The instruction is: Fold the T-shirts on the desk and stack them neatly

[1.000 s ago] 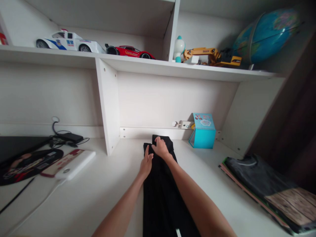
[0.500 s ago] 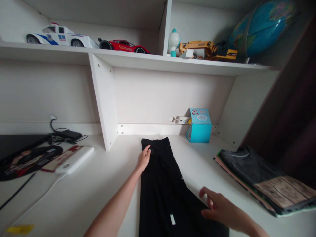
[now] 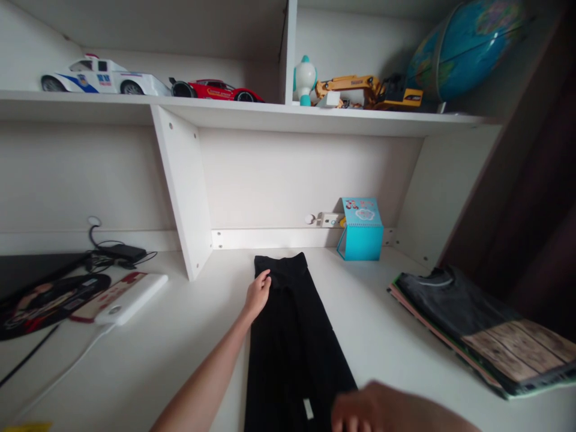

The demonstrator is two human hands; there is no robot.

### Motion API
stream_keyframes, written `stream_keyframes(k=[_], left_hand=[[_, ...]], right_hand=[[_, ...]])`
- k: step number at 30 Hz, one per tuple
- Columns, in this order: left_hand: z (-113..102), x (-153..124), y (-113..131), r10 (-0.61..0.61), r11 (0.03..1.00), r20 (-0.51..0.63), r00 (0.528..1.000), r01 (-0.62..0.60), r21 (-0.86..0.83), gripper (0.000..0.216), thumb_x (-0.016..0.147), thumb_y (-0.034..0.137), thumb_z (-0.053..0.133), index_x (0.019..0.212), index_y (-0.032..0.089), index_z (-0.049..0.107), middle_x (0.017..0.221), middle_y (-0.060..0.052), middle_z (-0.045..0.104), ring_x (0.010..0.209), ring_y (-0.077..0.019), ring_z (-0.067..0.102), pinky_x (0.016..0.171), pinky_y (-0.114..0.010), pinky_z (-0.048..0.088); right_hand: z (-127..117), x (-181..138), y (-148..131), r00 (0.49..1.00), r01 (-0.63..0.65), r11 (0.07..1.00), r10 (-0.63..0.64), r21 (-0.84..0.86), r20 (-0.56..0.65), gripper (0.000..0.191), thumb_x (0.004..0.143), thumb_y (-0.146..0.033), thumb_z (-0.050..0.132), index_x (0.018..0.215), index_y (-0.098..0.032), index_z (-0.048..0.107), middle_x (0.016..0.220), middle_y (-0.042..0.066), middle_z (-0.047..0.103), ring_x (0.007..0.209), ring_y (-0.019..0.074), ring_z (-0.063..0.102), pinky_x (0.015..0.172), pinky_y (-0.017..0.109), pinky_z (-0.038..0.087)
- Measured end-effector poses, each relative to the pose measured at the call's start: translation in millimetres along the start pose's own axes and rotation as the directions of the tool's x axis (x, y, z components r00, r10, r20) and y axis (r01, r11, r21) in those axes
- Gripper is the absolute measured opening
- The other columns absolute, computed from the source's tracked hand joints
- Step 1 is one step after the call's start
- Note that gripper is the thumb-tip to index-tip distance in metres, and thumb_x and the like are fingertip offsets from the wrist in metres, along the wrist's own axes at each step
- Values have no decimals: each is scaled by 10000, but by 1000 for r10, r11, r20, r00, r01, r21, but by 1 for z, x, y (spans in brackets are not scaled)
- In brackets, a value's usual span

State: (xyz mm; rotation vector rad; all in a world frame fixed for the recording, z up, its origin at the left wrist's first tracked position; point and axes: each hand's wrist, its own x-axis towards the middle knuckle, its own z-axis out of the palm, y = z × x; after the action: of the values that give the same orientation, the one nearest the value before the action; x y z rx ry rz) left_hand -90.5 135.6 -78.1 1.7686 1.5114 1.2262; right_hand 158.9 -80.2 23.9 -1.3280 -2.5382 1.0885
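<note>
A pair of black trousers lies lengthwise on the white desk, waist end toward the back wall. A small white label shows on the lower part of the fabric. At the waist's left edge, my left hand is closed on the cloth, with its index finger stretched over it; its thumb is hidden. Over the lower right edge of the trousers is my right hand, smeared by motion. Its fingers curl downward at the fabric, and whether they grip it does not show.
Folded clothes lie in a stack at right. A blue desk calendar stands near the back wall by a power socket. At left are a white power bank, cables and a black adapter. Toys and a globe fill the shelf above.
My right hand has moved left and down, toward the trousers' lower part. The lower right side of the cloth now lies further left and straighter. My left hand stays near the waist.
</note>
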Motion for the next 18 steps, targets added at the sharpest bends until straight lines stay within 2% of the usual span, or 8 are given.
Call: stream_keyframes(k=[2,3,4,7,10,12,15,18], left_hand=[[1,0,0,8,1000,-2,1000,-8,9,384,874,308,398,1220,183,507,1236,-79,567,1057,-198,575,920,-311,435],[1,0,0,10,1000,-5,1000,-10,14,388,873,295,396,1228,179,500,1241,-83,562,1063,-200,571,925,-316,433],[1,-1,-1,15,1000,-10,1000,-14,19,392,873,271,386,1239,174,489,1246,-86,558,1071,-200,565,934,-321,428],[2,-2,-2,74,995,-12,997,-73,70,456,845,130,338,1289,168,433,1299,-80,511,1157,-179,503,1001,-326,375],[4,-4,-3,133,973,17,991,-134,189,564,784,32,314,1335,133,374,1368,-84,434,1281,-174,356,1063,-327,303],[6,-5,-5,132,957,40,990,-138,257,586,779,27,307,1358,112,340,1387,-93,407,1320,-184,280,1076,-335,287],[8,-5,-9,131,938,62,989,-144,315,586,794,53,291,1379,94,295,1392,-103,396,1336,-186,239,1072,-336,297],[11,-5,-10,121,922,72,990,-139,361,595,792,74,288,1386,61,262,1404,-116,373,1341,-188,220,1070,-331,301]], right_hand=[[-31,32,16,987,-50,998,45,-30,-152,164,824,-286,501,906,-229,631,782,-24,678,714,116,626,613,179,444],[-47,54,27,953,-135,988,107,-80,-284,151,828,-247,495,818,-213,642,744,-22,672,704,113,620,638,182,444],[-62,77,38,909,-213,973,164,-89,-382,191,857,-221,456,809,-191,639,752,-2,669,719,119,617,687,204,447],[-90,148,71,788,-388,920,295,-64,-540,209,903,-264,443,928,-142,610,873,42,646,804,140,605,774,304,468],[-93,207,93,687,-497,867,379,-21,-621,275,877,-356,512,1055,-152,559,1051,51,589,909,163,581,795,377,484],[-89,235,100,637,-543,839,419,8,-647,292,876,-357,513,1086,-157,546,1084,58,575,926,169,576,795,379,488],[-85,262,107,579,-594,804,463,41,-671,293,880,-354,507,1095,-158,541,1077,57,577,910,164,580,782,371,494],[-86,273,117,517,-645,761,499,67,-695,304,883,-358,501,1113,-160,530,1064,56,580,888,160,586,767,365,499]])
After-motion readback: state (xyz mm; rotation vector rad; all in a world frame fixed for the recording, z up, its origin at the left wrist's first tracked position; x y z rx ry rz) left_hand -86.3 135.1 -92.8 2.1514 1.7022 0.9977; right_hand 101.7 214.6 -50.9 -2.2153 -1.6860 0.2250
